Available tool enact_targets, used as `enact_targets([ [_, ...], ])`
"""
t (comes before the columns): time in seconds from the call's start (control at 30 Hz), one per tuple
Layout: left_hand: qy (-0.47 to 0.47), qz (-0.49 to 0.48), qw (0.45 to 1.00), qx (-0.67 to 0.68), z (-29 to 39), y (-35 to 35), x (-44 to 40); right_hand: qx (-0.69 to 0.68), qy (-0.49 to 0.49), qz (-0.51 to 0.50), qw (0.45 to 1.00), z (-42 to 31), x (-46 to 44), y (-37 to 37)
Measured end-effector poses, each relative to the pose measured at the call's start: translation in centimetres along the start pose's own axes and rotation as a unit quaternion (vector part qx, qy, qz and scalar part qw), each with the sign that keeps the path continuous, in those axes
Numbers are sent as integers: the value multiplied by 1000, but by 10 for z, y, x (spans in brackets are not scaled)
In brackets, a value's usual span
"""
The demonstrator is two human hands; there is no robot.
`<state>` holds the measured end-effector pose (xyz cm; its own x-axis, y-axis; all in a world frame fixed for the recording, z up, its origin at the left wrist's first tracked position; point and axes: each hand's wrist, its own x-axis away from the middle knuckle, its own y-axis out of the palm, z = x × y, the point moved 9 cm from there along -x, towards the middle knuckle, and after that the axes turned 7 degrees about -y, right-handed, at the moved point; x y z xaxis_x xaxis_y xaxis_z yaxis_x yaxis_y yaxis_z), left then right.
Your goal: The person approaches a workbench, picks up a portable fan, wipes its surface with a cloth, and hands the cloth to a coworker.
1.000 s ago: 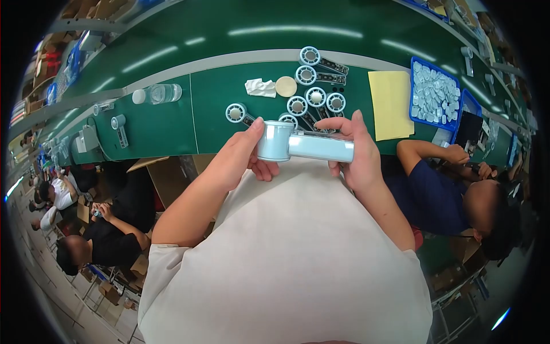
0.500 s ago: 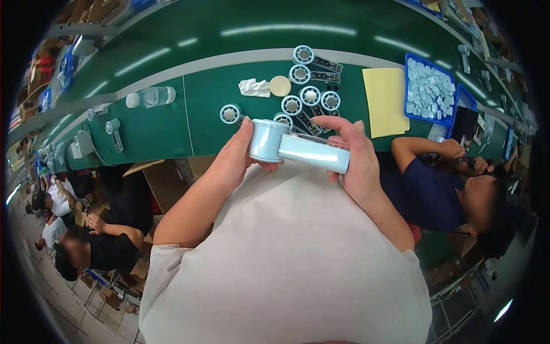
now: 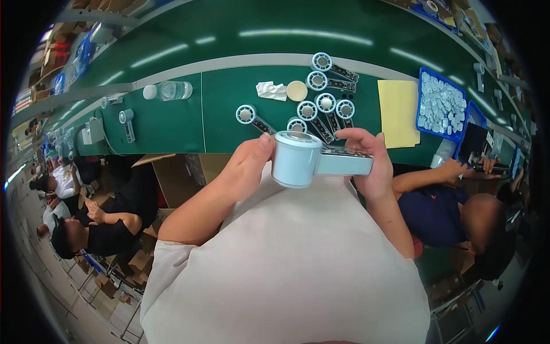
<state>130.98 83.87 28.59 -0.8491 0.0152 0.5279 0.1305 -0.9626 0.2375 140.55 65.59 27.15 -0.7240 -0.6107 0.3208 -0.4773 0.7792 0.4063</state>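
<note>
A light blue device [image 3: 297, 162] with a round drum head and a flat handle is held in front of my shirt, above the table's near edge. My left hand [image 3: 252, 163] grips the drum head from its left side. The handle's far end is between the thumb and fingers of my right hand [image 3: 369, 163]. A dark inner strip shows along the top of the handle. Just beyond lie several similar devices [image 3: 307, 110] with round heads and dark open handles. One more device [image 3: 246, 114] lies apart, to their left.
On the green table [image 3: 223, 86] are a white crumpled tissue [image 3: 271, 90], a round beige disc [image 3: 297, 90], a clear bottle [image 3: 175, 90] and yellow paper [image 3: 397, 114]. A blue tray [image 3: 441, 103] holds small pale parts. Co-workers sit at right [image 3: 435, 212] and left [image 3: 117, 232].
The held device has turned so that its round top face and the handle's inner strip show more. It is now a little lower and further right in view. The view has shifted slightly.
</note>
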Motion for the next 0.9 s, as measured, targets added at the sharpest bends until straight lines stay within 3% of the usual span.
enact_targets([
  [0.1, 21, -45, 998, -43, 9, 14, 4, -13, -20, -17, 1000, 5, 2, -2],
  [0.23, 26, -50, 997, 56, 13, 27, 4, -75, 76, 59, 993, 25, 11, -2],
  [0.37, 52, -42, 997, 45, 16, 24, 4, -43, 50, 52, 996, 15, 16, 2],
  [0.47, 25, 15, 1000, -9, -6, 5, 5, 33, 51, 37, 997, 5, 23, 0],
  [0.5, 25, -6, 1000, -8, -9, 2, 8, 38, 45, 57, 997, 3, 26, -5],
  [0.57, -38, 11, 998, 57, -25, -11, 8, 161, -69, -16, 984, -9, 23, 8],
  [0.63, -35, 0, 999, 39, -24, -4, 2, 218, -166, -25, 961, -12, 26, 18],
  [0.73, -24, 17, 999, -11, -23, 1, 6, 328, -153, -88, 928, -4, 33, 24],
  [0.9, -82, 12, 994, 69, -45, 8, 5, 323, -140, -69, 933, -3, 44, 12],
])
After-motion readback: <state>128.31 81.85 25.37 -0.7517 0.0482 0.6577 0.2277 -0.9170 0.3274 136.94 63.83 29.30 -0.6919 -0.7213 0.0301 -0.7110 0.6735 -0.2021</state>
